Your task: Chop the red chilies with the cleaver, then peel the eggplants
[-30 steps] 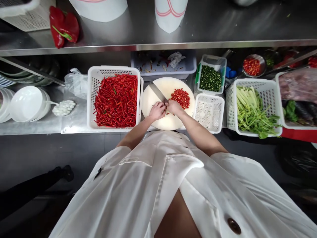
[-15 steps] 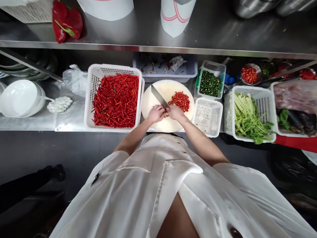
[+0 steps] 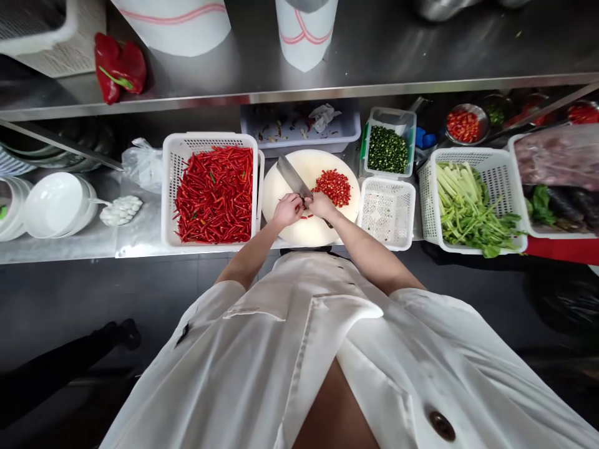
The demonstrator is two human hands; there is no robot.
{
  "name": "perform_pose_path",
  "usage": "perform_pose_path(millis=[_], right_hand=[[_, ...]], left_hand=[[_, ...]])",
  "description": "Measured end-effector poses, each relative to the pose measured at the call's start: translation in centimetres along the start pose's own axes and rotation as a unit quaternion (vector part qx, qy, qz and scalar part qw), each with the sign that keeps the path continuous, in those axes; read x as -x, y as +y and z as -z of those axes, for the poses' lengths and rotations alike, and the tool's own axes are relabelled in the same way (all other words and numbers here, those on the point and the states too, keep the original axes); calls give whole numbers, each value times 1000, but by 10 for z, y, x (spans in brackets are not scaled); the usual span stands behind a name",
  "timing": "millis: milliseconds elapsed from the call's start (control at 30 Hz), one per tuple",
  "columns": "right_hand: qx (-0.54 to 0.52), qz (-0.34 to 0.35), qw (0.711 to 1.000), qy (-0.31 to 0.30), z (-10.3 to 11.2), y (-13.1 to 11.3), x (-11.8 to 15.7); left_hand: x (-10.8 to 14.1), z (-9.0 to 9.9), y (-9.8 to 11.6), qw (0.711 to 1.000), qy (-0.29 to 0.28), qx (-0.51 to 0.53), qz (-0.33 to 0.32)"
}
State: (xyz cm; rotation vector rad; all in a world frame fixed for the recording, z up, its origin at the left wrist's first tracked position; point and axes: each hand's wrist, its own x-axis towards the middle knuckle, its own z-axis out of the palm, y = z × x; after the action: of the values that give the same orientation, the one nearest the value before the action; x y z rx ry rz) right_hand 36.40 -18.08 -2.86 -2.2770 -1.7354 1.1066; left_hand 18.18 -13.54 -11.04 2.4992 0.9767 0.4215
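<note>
My right hand is wrapped round the handle of a cleaver, whose blade points up and left over a round white cutting board. Beside the blade, my left hand has its fingers bent together on small red chili pieces, partly hidden by the fingers. Chopped red chilies lie in a pile on the board's right part. Left of the board stands a white basket full of whole red chilies.
To the right are a tub of chopped green chilies, a small white basket and a basket of green stalks. White bowls stand far left. A steel shelf runs across above the board. A person's dark leg shows lower left.
The view has shifted and tilted slightly. Both hands stay close together on the board, and more of the cleaver's handle end shows below my right hand.
</note>
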Motion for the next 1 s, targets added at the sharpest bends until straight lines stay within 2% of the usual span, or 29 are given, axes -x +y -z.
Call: perform_pose_path(millis=[100,233,333,433,533,633,767,900,1000], right_hand=[[-19,17,1000,-4,4,0,-8],[-52,-8,998,16,10,-12,-17],[-91,-13,996,6,13,-14,-20],[-120,-5,993,-12,13,0,-20],[-156,0,988,-9,10,24,-21],[-187,-9,982,-8,10,44,-25],[-214,-23,977,-8,15,54,-28],[-161,7,986,49,26,59,-26],[-103,32,989,98,32,71,-12]], left_hand=[[-3,2,-2,1000,2,-9,-6],[-11,4,-6,1000,-8,-18,-12],[-14,8,-5,999,-22,-22,-7],[-8,10,0,999,-16,-30,2],[4,6,10,999,17,-42,20],[11,-4,26,997,38,-47,40],[4,-19,49,995,49,-53,66],[-6,-27,61,995,44,-56,72],[-9,-26,62,995,39,-62,72]])
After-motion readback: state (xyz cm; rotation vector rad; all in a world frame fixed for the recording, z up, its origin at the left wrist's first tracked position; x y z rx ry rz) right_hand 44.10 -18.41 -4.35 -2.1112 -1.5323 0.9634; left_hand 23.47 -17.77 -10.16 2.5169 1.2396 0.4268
